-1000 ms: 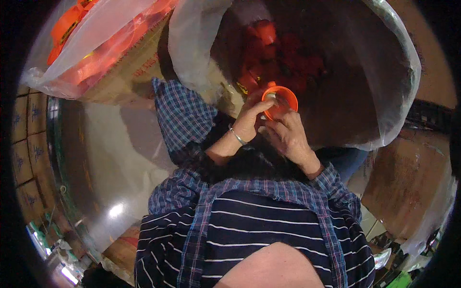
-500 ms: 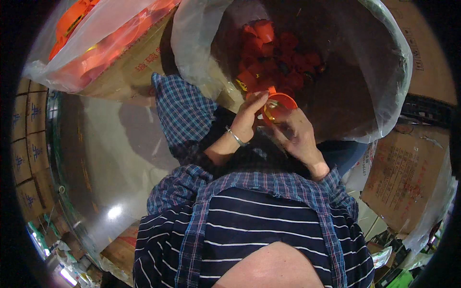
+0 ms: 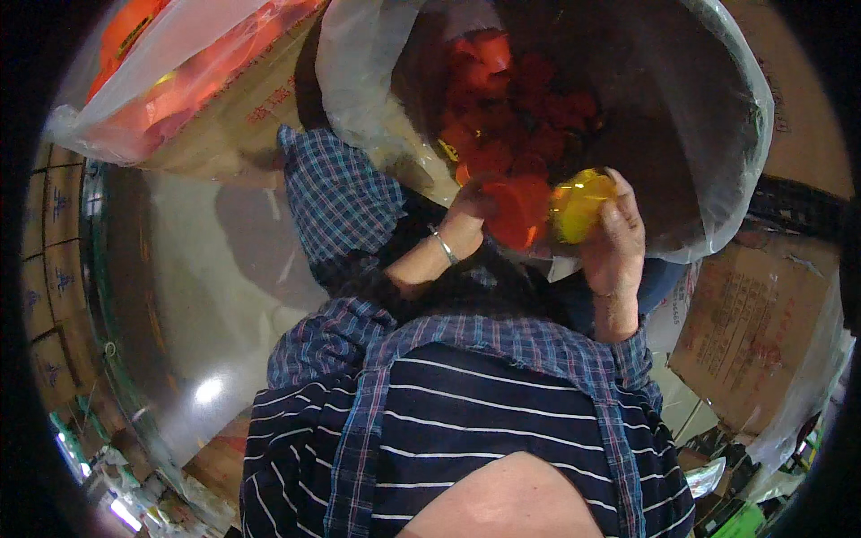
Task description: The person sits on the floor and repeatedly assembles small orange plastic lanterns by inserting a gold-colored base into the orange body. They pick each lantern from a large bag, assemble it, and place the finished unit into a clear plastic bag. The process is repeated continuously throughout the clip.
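Observation:
My left hand [image 3: 465, 224], with a bangle at its wrist, grips an orange-red cup-shaped piece [image 3: 518, 213], somewhat smeared by motion. Just right of it, my right hand [image 3: 621, 238] pinches a shiny yellow round piece [image 3: 581, 208] between thumb and fingers. The two pieces are close to each other, over the near rim of a big container lined with clear plastic [image 3: 753, 179]. Down inside lies a heap of red-orange pieces [image 3: 529, 112], some with yellow on them; their exact shapes are hard to make out in the shade.
At the upper left, a cardboard box [image 3: 242, 121] with a plastic liner holds larger orange things [image 3: 197, 81]. Another cardboard box [image 3: 749, 323] stands to the right. Stacked cartons [image 3: 61, 233] line the far left, beyond the grey floor [image 3: 206, 296].
My right hand has drawn the yellow piece out of the orange-red cup-shaped piece and moved right with it. My left hand keeps the orange-red piece, which now has a different tilt.

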A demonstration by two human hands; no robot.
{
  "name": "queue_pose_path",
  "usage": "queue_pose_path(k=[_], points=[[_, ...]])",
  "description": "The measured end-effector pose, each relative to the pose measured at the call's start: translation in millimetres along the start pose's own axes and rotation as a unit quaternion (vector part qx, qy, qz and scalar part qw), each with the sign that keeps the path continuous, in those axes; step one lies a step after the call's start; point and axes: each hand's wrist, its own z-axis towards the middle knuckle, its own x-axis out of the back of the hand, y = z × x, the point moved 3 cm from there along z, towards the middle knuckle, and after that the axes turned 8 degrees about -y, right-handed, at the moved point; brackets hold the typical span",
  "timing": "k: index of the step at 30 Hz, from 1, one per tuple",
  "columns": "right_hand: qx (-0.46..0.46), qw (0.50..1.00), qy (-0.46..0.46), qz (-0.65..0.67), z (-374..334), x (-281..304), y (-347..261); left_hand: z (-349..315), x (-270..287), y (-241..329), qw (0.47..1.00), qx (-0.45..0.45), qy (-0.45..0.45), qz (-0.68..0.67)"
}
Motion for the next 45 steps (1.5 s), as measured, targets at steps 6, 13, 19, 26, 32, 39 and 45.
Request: queue_pose_path(k=[6,13,19,26,32,39,45], points=[[-0.114,0.989,0.086,-0.039,3,-4,35,1,-9,4,0.921,-0.050,-0.043,0.384],[0.015,0.937,-0.031,-0.348,-1,-21,57,-15,-39,1,0.809,-0.101,-0.078,0.574],[0.106,0.845,-0.110,-0.513,-5,-46,39,-16,-41,-9,0.998,0.035,0.009,0.053],[0.149,0.847,-0.096,-0.501,-14,-52,43,-25,-77,2,0.979,0.054,0.004,0.196],[0.244,0.834,-0.140,-0.475,-11,-51,46,-34,-89,13,0.862,-0.023,-0.050,0.504],[0.142,0.895,-0.094,-0.411,-1,-42,51,-20,-74,-1,0.990,0.022,0.095,0.102],[0.052,0.954,0.052,-0.290,5,-35,50,-35,-118,41,0.896,-0.113,0.145,0.404]])
